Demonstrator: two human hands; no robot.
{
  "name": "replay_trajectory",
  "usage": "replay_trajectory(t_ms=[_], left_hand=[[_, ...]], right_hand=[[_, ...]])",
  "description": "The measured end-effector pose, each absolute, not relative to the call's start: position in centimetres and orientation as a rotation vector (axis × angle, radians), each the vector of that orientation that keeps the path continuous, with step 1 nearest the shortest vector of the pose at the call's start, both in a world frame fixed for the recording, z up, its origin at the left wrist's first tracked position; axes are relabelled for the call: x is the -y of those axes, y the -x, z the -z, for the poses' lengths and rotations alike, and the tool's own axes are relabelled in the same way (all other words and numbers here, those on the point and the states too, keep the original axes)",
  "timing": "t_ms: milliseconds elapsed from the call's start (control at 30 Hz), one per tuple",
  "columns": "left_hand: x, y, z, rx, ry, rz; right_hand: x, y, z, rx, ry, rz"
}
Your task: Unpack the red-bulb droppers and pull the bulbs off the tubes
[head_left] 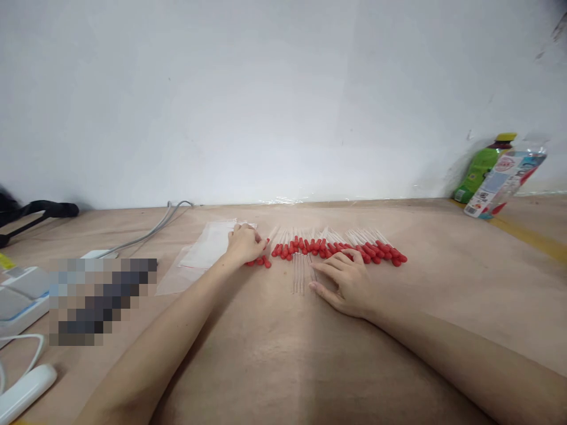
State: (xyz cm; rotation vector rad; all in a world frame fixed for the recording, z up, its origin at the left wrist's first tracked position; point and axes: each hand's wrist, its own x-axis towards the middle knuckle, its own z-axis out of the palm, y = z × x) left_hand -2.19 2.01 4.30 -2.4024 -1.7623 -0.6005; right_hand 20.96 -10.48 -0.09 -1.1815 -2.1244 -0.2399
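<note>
Many thin white sticks with red bulb-shaped tips [312, 245] lie side by side in a long row, tips toward me. At the row's left end is my left hand [245, 243], its fingers curled down among some red tips. What they grip is largely hidden. My right hand [348, 280] rests at the front of the row with thumb and fingers apart. Beside its thumb and index finger, several thin pale sticks [299, 274] point toward me, their far ends by the red tips. Clear plastic bags [197, 254] lie beneath and left of my left hand.
A green bottle [478, 168] and a clear labelled bottle [505, 183] lean at the back right by the wall. On the left are a white power strip [26, 295], grey cables [150, 231], a blurred-out dark item [106, 301] and a black object [44, 209].
</note>
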Motion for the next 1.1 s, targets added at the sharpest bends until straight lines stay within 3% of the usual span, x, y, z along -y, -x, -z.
replay_trajectory(t_ms=[167, 433, 1100], left_hand=[[1.0, 2.1, -5.5, 1.387, 2.295, 0.824], [6.3, 0.6, -1.8, 0.608, 2.407, 0.945], [6.7, -1.1, -0.9, 0.615, 2.719, 0.93]], right_hand=[[10.7, -21.9, 1.0, 1.913, 1.177, 0.339], [11.2, -22.7, 0.9, 1.956, 1.124, 0.481], [10.7, -21.8, 0.5, 2.136, 0.985, 0.418]])
